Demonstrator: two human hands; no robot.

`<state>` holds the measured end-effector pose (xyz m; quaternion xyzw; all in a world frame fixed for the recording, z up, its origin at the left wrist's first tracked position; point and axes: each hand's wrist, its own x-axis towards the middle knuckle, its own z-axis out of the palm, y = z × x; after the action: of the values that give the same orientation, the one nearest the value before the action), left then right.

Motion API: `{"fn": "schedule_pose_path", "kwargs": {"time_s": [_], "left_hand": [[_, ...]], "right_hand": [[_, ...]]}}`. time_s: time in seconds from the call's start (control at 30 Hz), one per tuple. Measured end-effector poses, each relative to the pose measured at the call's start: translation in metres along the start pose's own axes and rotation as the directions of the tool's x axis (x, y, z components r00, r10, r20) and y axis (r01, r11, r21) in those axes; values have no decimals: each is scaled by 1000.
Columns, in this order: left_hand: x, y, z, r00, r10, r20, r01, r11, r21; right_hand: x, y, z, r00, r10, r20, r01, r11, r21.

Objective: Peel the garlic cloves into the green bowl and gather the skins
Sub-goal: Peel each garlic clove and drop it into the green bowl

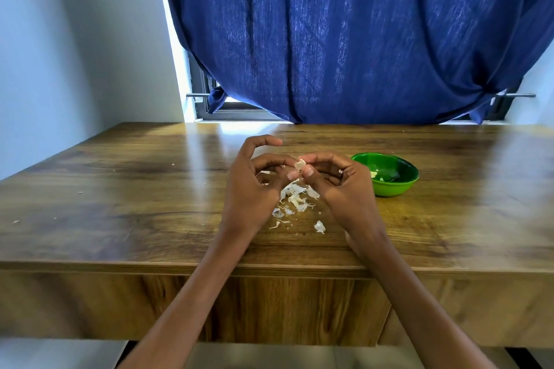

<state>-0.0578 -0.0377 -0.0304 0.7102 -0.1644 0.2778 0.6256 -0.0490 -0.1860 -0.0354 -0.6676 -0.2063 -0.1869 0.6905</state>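
Garlic clove [299, 164] sits at frame centre, raised above the desk [120, 204] and pinched between both hands. Right hand [338, 183] grips it with thumb and curled forefinger; a ring shows on one finger. Left hand [254, 183] pinches the clove from the left side with thumb and a curled finger, forefinger arched clear above. Skins [295, 199] lie in a loose pile on the desk directly below the hands, with a few separate flakes lower in the frame. Green bowl [392, 186] stands on the desk just right of the right hand, containing pale peeled pieces. Blue curtain [359, 33] fills the upper frame behind the desk.
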Motion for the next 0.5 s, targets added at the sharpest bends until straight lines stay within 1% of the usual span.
{"fn": "schedule_pose_path", "kwargs": {"time_s": [0.1,0.17,0.3,0.43,0.5], "left_hand": [[-1,0,0,997,62,-42,-59,995,82],[-2,1,0,993,98,-67,-90,989,121],[-3,1,0,992,99,-72,-91,990,108],[-2,0,-1,993,103,-53,-98,991,92],[-3,1,-1,993,99,-59,-94,992,81]], "right_hand": [[0,0,0,998,59,28,-60,998,35],[0,0,0,997,64,41,-65,998,22],[0,-1,0,998,39,48,-41,998,43],[-1,-1,2,996,-48,77,54,995,-81],[-1,-1,3,997,-49,68,56,993,-106]]}}
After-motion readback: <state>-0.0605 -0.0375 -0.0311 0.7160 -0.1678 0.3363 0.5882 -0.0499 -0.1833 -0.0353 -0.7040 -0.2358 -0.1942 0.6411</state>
